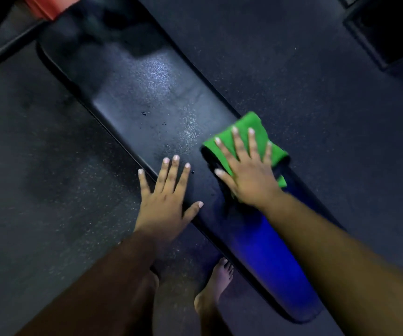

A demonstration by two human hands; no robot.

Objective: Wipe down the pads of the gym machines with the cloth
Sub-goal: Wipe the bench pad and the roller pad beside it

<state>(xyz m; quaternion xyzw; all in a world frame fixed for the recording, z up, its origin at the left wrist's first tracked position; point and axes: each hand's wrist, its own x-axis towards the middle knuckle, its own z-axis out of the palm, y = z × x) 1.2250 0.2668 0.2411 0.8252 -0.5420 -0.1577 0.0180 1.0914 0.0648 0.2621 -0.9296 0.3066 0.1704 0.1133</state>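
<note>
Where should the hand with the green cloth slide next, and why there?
Probably up the bench pad, toward the far end. The right hand presses the green cloth flat at the pad's right edge, while droplets and a speckled wet sheen lie ahead, unwiped. The left hand rests flat on the pad, steadying.

Scene was dim overall, floor [292,69] and corners near black. Glare patch sat on the bench pad [147,98] toward 12 o'clock from centre, speckled by droplets. Blue cast lit the pad's near end toward 5 o'clock. Green cloth [246,132] was the only saturated bright spot. Right hand [249,173] showed slight motion blur; left hand [166,202] was sharper. Forearms fell into shadow at 6 o'clock. Wide-angle stretch at the edges; red part [47,6] at 11 o'clock was soft.
</note>
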